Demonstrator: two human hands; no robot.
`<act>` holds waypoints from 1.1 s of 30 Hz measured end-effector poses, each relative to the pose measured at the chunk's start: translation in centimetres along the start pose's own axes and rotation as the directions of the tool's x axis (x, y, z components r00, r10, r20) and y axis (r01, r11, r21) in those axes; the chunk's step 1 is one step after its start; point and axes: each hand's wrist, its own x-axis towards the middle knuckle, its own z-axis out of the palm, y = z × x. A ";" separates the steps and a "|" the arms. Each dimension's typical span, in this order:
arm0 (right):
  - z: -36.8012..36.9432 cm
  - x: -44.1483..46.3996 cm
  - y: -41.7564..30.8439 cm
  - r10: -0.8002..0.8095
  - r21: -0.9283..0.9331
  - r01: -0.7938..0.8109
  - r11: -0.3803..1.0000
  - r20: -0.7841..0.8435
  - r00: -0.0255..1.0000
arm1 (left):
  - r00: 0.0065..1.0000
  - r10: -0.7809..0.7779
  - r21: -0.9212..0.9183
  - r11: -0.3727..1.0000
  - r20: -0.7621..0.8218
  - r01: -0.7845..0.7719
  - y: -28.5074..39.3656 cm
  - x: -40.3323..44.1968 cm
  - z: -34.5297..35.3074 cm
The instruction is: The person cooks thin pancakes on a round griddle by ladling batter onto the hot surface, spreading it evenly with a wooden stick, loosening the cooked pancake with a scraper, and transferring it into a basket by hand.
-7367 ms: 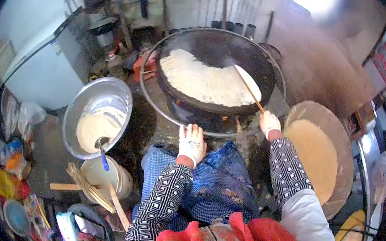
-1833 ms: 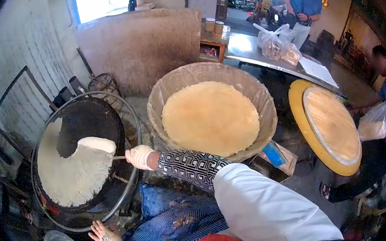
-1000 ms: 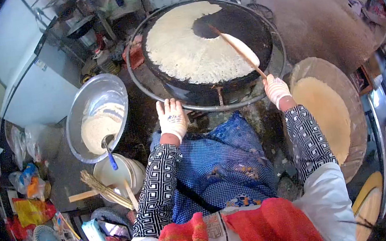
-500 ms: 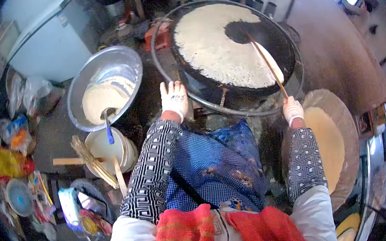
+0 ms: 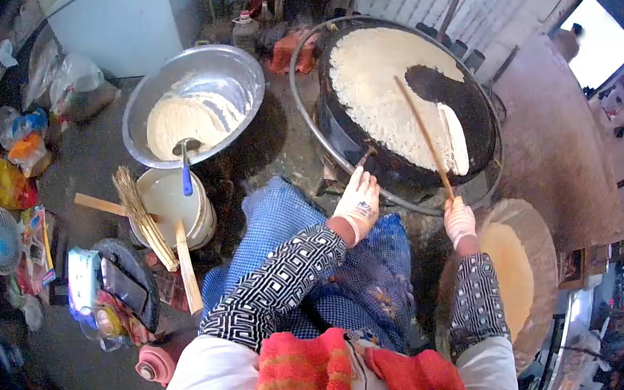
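Observation:
A large round black griddle carries a thin pale pancake, with a dark bare patch at its right and a folded-over strip along the edge. My right hand, gloved, is closed around the lower end of a long thin wooden stick, which slants up across the pancake. My left hand, also gloved, is at the griddle's near side. Its fingertips close on a short metal handle sticking out there. A metal ring surrounds the griddle, passing close to both hands.
At left stands a metal basin of batter with a blue-handled ladle. Below it, a white bucket holds a straw brush and wooden sticks. A lined basket with a round pale stack is at right.
My left hand has moved right, from beside the ring to the metal handle. The stick's tip has swung left over the pancake. The view has shifted.

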 end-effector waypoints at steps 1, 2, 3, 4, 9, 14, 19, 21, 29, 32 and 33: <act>-0.4 -0.3 0.9 0.086 0.063 -0.087 0.994 0.003 0.996 | 1.000 0.015 0.036 0.999 0.016 -0.015 0.0 -0.2 -0.2; -1.2 0.6 1.9 0.169 0.129 -0.168 0.977 0.003 0.986 | 1.000 0.011 0.053 0.999 0.023 -0.012 -0.5 -0.1 -0.5; -1.2 1.5 3.2 0.201 0.102 -0.202 0.974 0.025 0.979 | 0.999 0.012 0.071 0.997 0.034 -0.014 -0.5 -0.3 -0.6; -0.9 2.4 4.0 0.246 0.053 -0.249 0.967 0.056 0.968 | 0.999 0.012 0.094 0.995 0.043 -0.016 -0.8 -0.4 -0.7; -1.7 0.9 1.6 0.201 -0.037 -0.199 0.979 0.071 0.977 | 0.996 -0.030 0.018 0.999 -0.084 0.032 -1.7 -0.4 0.1; -1.1 2.5 3.1 0.191 0.008 -0.191 0.982 0.013 0.982 | 0.992 -0.048 0.031 0.998 -0.113 0.052 -2.8 -0.5 0.2; 2.1 -1.4 2.1 0.034 0.041 -0.033 0.999 -0.021 0.999 | 0.987 -0.103 -0.012 0.995 -0.120 0.102 -3.9 -0.7 1.9; 2.4 -0.8 4.2 0.158 0.071 -0.158 0.985 -0.006 0.987 | 0.986 -0.107 0.013 0.994 -0.130 0.110 -4.2 -0.6 2.4; 2.3 1.6 4.9 0.189 0.012 -0.192 0.981 0.132 0.973 | 0.975 -0.216 0.039 0.975 -0.050 0.218 -5.3 0.4 3.6; 1.9 2.9 5.9 0.210 0.068 -0.215 0.974 0.074 0.975 | 0.973 -0.229 0.153 0.962 0.003 0.226 -6.0 0.7 4.7; 0.0 2.6 4.8 0.173 0.079 -0.180 0.981 0.093 0.981 | 0.965 -0.245 0.123 0.965 0.098 0.233 -6.0 0.7 3.1</act>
